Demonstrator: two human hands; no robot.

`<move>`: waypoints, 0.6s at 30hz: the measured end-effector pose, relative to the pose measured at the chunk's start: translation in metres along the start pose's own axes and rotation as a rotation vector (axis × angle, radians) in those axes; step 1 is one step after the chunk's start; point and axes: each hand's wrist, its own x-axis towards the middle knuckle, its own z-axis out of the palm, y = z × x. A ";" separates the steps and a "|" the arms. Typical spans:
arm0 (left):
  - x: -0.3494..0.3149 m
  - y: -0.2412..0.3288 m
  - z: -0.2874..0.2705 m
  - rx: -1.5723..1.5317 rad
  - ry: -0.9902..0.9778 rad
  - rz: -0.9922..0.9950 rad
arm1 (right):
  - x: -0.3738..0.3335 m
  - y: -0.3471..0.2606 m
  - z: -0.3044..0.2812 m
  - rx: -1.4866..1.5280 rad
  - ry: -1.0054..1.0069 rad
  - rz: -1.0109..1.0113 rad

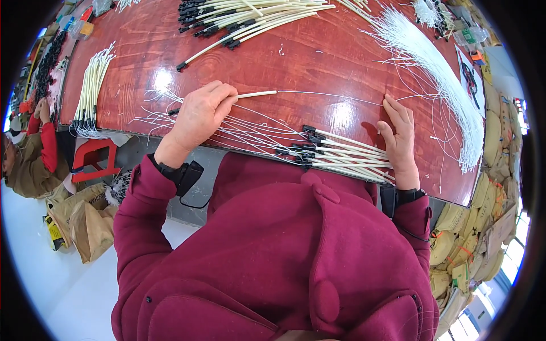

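Observation:
My left hand [206, 108] is closed around a slim cream tube [257, 94] with a black end, held just above the red table. From the tube's right end a thin white string [324, 95] runs across to my right hand [401, 133]. My right fingers are stretched out and the thumb stands apart; the string passes at the fingertips, and whether they press on it cannot be made out. Between my hands, along the near table edge, lies a bundle of cream tubes [352, 153] with black ends, their white strings trailing left under my left forearm.
A large bunch of white strings [449, 85] lies on the right side of the red table [227, 68]. More black-ended tubes [250, 23] are heaped at the back, and another bundle [94, 85] lies at left. Beyond a red stool [94, 159], another person [40, 153] sits at far left.

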 end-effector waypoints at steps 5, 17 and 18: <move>0.001 -0.001 0.002 0.005 0.004 0.007 | -0.001 0.001 0.001 -0.006 -0.006 0.008; 0.016 0.007 0.011 0.086 0.026 0.062 | 0.000 0.003 -0.003 -0.048 -0.057 -0.009; 0.020 0.009 0.013 0.126 0.044 0.088 | 0.001 0.002 -0.003 -0.061 -0.082 -0.023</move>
